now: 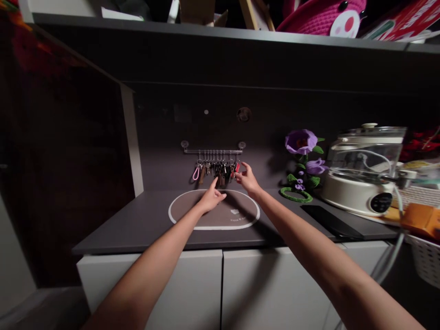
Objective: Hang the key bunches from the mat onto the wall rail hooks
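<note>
A metal rail is fixed to the dark back wall, with several keys hanging in a row from its hooks. At the left end of the row hangs a pink loop. My right hand is at the right end, its fingers apart beside a red key tag; whether they touch it is too small to tell. Just below the middle of the keys is my left hand, index finger pointing up, thumb spread, nothing held. Under both hands lies an oval brown mat with a white border.
Purple flowers with a green ring base stand right of the hands. Farther right are a white appliance, a black flat object and a white basket. A loaded shelf spans overhead.
</note>
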`<act>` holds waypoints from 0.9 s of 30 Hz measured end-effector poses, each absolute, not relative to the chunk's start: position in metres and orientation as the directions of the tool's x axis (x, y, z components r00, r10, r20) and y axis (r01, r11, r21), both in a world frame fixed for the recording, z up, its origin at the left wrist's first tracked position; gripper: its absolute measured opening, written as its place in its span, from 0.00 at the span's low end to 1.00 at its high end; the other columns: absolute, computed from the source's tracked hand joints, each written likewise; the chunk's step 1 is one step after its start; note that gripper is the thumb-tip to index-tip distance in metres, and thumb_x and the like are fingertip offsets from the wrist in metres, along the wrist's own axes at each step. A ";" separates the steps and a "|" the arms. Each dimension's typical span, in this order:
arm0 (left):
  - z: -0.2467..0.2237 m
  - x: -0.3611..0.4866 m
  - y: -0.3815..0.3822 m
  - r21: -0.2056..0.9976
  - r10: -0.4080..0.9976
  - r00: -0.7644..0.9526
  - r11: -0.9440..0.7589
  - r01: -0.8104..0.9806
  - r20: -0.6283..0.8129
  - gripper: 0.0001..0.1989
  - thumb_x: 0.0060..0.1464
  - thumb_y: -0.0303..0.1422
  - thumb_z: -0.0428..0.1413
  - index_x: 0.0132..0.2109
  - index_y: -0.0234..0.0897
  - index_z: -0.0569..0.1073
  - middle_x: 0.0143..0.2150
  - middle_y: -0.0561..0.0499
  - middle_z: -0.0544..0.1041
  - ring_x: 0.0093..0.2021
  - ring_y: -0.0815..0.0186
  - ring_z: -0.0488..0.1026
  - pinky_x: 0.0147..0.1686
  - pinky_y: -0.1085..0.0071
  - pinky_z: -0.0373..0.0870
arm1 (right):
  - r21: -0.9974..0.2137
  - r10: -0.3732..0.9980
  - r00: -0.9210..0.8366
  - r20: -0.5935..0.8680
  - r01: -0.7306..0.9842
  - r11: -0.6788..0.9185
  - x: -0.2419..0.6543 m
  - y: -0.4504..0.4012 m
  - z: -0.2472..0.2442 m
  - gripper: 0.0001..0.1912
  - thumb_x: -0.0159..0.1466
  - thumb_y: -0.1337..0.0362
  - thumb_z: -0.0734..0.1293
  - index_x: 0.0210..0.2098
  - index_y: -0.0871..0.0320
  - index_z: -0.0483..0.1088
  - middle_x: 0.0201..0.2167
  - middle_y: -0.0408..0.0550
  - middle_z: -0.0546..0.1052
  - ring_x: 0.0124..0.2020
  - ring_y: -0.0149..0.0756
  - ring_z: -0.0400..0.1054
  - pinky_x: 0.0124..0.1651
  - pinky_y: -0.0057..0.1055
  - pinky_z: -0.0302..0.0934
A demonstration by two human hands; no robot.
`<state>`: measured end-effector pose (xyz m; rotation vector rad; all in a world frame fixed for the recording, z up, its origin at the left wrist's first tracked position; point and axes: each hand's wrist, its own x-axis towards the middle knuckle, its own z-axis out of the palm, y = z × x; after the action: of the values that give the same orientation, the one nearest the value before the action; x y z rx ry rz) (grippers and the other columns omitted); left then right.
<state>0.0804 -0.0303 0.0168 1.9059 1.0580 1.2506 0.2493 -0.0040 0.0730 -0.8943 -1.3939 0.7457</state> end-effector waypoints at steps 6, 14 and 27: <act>0.054 0.068 -0.076 0.662 0.706 0.297 -0.707 0.248 0.643 0.51 0.44 0.30 0.57 0.64 0.40 0.29 0.27 0.59 0.64 0.27 0.74 0.62 0.35 0.74 0.61 | -0.755 0.748 -0.140 0.649 0.001 0.656 0.240 -0.066 0.066 0.50 0.52 0.66 0.66 0.63 0.51 0.28 0.21 0.34 0.62 0.24 0.25 0.57 0.34 0.26 0.58; 0.021 0.038 -0.135 0.646 0.703 0.291 -0.711 0.279 0.648 0.51 0.47 0.28 0.55 0.62 0.40 0.22 0.29 0.57 0.64 0.31 0.73 0.63 0.40 0.73 0.62 | -0.734 0.715 -0.294 0.635 0.061 0.677 0.242 -0.127 0.025 0.55 0.52 0.63 0.67 0.62 0.53 0.20 0.24 0.37 0.65 0.26 0.27 0.59 0.34 0.27 0.59; 0.023 0.016 -0.109 0.761 0.807 0.194 -0.591 0.267 0.558 0.51 0.44 0.35 0.58 0.64 0.40 0.32 0.37 0.52 0.69 0.36 0.70 0.67 0.41 0.71 0.63 | -0.744 0.753 -0.281 0.595 0.162 0.648 0.257 -0.109 0.034 0.42 0.54 0.61 0.66 0.63 0.50 0.41 0.29 0.41 0.69 0.29 0.28 0.62 0.38 0.31 0.62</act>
<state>0.0164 -0.1089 0.0229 1.9681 0.9991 1.3982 0.2573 -0.1088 0.0339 -0.7355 -1.7956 0.6884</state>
